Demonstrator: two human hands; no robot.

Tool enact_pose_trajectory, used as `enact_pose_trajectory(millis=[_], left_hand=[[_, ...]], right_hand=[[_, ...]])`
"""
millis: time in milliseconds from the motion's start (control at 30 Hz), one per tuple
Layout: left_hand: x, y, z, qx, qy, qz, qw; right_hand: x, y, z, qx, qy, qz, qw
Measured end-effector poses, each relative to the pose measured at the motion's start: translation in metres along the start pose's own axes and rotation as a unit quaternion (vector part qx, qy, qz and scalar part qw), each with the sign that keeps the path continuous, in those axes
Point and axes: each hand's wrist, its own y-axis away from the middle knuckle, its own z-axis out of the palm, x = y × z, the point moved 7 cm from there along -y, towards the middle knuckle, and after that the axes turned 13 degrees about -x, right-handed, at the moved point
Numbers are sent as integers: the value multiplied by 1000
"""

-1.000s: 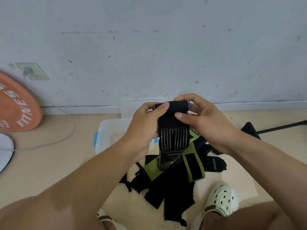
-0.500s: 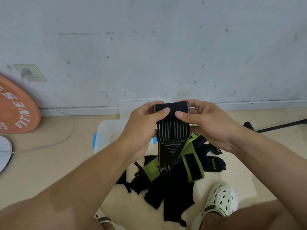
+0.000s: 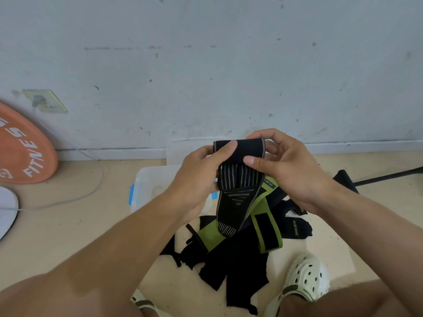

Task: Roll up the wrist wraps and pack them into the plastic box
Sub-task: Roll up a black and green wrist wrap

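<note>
A black wrist wrap (image 3: 238, 179) with grey stripes is held up in the air between both hands, above the floor and in front of the plastic box. Its upper end is curled into a partial roll at the top, while the rest hangs down in a loose strip whose striped tip dangles over the pile below. The left hand (image 3: 199, 177) grips the left side of the roll, thumb laid across the black front and the other fingers wrapped behind. The right hand (image 3: 283, 165) pinches the right side, its thumb pressing on the front just under the rolled edge and its fingers arched over the top. How tightly the roll is wound cannot be told, since the hands cover its ends.

Directly beneath lies a heap of more wraps (image 3: 242, 255) on the floor (image 3: 68, 229), black ones mixed with a green-and-black one, one black piece showing yellow lettering. The clear plastic box (image 3: 151, 186) with blue latches sits on the floor just behind the left hand, close to the wall (image 3: 206, 65). A white perforated clog (image 3: 306, 277) is at the lower right. To the far left an orange weight plate (image 3: 25, 147) leans against the wall, under a wall socket (image 3: 44, 100) with a grey cable trailing across the floor.
</note>
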Motion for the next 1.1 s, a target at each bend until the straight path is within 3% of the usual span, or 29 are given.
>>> enact_pose_trajectory(millis=[133,267,533,767,1100], left_hand=[[-7,2,9,-44,-18,-53,997],[-6,1,7,-33,-13,-41,999],[1,-1,-2,9,9,18,1000],[5,-1,-1,0,-26,44,999],[5,-2,-5,0,-83,47,995]], right_hand=[[-5,1,0,12,35,-35,999],[-6,1,-1,7,61,-38,997],[1,-2,-6,-28,-6,54,998],[8,0,-1,-72,-53,96,991],[8,-1,-6,-16,12,64,998]])
